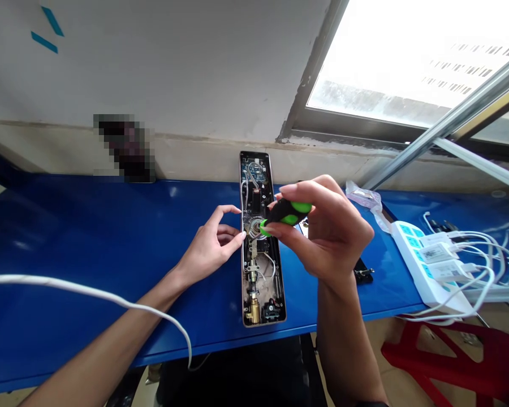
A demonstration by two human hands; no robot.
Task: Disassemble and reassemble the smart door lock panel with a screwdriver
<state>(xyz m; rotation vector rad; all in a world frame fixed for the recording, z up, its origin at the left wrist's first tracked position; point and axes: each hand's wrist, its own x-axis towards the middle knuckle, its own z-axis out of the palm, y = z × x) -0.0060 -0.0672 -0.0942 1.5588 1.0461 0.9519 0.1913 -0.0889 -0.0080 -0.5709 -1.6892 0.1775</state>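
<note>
Nearest lens, in right hand (328, 229): pinching green-and-black screwdriver (292, 212) between thumb and fingers, aimed down at round part (253, 227) inside long open casing (268, 290); tip too small to tell. Touching casing's left rim with left hand (210, 246), thumb and forefinger spread. Casing flat on blue bench (173, 217), between both hands. Likely stiff, fairly weighty; thin wires (273, 262), circuit board (255, 172) probably fragile, so best held by outer rims. Further right, white power strip (404, 243).

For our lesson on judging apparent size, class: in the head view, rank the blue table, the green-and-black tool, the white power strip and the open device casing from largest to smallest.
1. Blue table
2. Open device casing
3. White power strip
4. Green-and-black tool, partly hidden by the right hand
</note>
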